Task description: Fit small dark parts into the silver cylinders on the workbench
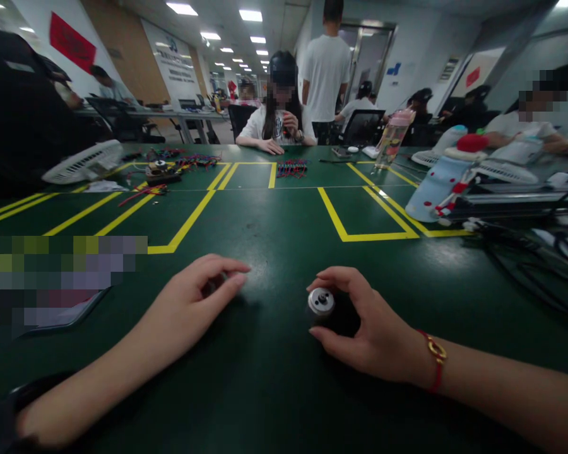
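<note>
The cylinder (pixel 321 303) is upright between thumb and index finger of the right hand (pixel 376 328); whether these fingers grip or merely surround it, I cannot tell. The left hand (pixel 201 285) has its fingers loosely bent, tips slightly parted. Left of them lies a pixelated thing (pixel 71 284). Beyond both hands' fingers, yellow tape (pixel 381 237) marks the table (pixel 274 366). Beyond the right fingers, rightward, a blue bottle (pixel 430 183) and cables (pixel 520 258) crowd it; wires (pixel 292 168) lie farthest ahead.

Open-plan office, ceiling light panels (pixel 250 15), black chairs (pixel 363 129), green worktable (pixel 274 391) with yellow tape (pixel 378 238); apparently desks (pixel 189 115) farther back
</note>
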A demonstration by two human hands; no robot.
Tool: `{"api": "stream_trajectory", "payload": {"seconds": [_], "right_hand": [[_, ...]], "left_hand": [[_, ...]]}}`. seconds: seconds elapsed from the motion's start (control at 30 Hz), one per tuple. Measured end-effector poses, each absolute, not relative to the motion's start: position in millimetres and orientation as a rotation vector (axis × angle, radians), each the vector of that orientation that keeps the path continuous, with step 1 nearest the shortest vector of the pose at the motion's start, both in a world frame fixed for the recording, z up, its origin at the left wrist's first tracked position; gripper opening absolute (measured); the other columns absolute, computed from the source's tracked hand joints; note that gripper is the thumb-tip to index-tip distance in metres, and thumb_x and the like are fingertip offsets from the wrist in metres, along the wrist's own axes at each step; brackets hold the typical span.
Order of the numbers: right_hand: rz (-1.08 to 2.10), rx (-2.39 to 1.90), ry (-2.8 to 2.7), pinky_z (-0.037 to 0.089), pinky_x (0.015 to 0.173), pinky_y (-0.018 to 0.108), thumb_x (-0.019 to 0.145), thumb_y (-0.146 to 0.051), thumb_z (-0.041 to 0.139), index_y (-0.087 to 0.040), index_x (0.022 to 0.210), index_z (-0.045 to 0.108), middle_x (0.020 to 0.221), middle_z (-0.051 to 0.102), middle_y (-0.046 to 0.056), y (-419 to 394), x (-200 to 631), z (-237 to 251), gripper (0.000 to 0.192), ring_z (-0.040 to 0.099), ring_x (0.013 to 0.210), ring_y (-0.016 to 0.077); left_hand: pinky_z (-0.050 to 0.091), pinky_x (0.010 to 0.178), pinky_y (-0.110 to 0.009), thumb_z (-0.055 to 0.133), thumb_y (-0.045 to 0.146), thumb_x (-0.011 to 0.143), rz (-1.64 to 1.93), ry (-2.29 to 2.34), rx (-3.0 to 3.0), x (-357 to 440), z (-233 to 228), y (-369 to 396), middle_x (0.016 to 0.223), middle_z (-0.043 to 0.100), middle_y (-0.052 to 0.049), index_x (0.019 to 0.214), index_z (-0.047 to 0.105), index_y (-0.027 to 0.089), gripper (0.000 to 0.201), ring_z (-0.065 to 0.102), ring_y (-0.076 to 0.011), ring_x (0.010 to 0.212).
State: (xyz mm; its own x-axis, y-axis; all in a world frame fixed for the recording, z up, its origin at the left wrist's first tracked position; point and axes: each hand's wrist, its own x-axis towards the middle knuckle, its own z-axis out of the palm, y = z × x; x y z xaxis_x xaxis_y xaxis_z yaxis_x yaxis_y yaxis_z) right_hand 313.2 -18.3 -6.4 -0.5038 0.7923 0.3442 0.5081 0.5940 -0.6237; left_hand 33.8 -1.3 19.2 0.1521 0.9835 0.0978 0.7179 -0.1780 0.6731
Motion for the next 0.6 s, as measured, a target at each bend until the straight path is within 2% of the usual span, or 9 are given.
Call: {"api": "stream_trajectory", "payload": {"seconds": [0.13, 0.23, 0.37, 0.47, 0.6], "right_hand": [[0.621, -1.013, -2.185, 0.053, 0.087, 0.035, 0.078, -0.032, 0.067, -0.025, 0.129, 0.031, 0.116, 0.058, 0.008, -19, 313, -8, 0.063, 0.061, 0.103, 0.0177], [0.618, -0.986, -2.173, 0.053, 0.085, 0.034, 0.079, -0.027, 0.065, -0.026, 0.132, 0.027, 0.114, 0.058, 0.008, -18, 313, -12, 0.065, 0.062, 0.101, 0.0172], [0.654, -0.983, -2.182, 0.052, 0.087, 0.035, 0.080, -0.026, 0.064, -0.026, 0.134, 0.024, 0.114, 0.059, 0.007, -17, 313, -13, 0.067, 0.062, 0.101, 0.0164], [0.657, -1.031, -2.167, 0.052, 0.084, 0.034, 0.079, -0.027, 0.064, -0.026, 0.133, 0.028, 0.112, 0.060, 0.006, -17, 313, -10, 0.065, 0.062, 0.096, 0.0158], [0.583, -1.078, -2.150, 0.052, 0.081, 0.033, 0.077, -0.025, 0.063, -0.025, 0.126, 0.039, 0.109, 0.060, 0.006, -16, 313, -7, 0.054, 0.061, 0.093, 0.0153]], "left_hand": [[0.049, 0.067, -0.031, 0.058, 0.044, 0.087, 0.763, 1.248, 2.059, 87, 30, -12, 0.103, 0.067, -0.004, 0.105, 0.071, 0.035, 0.023, 0.062, -0.0210, 0.089], [0.049, 0.073, -0.033, 0.064, 0.036, 0.083, 0.815, 1.182, 2.038, 113, 35, -12, 0.095, 0.067, -0.003, 0.092, 0.075, 0.032, 0.015, 0.062, -0.0197, 0.087], [0.046, 0.064, -0.032, 0.063, 0.038, 0.082, 0.840, 1.234, 1.921, 115, 39, -8, 0.087, 0.067, -0.003, 0.083, 0.074, 0.027, 0.015, 0.060, -0.0183, 0.075], [0.047, 0.066, -0.033, 0.061, 0.043, 0.084, 0.888, 1.250, 1.858, 105, 37, -8, 0.086, 0.067, -0.002, 0.084, 0.073, 0.029, 0.018, 0.061, -0.0191, 0.076], [0.048, 0.077, -0.034, 0.065, 0.036, 0.083, 0.776, 1.251, 1.944, 94, 19, -9, 0.090, 0.066, -0.002, 0.084, 0.075, 0.030, 0.011, 0.062, -0.0196, 0.084]]}}
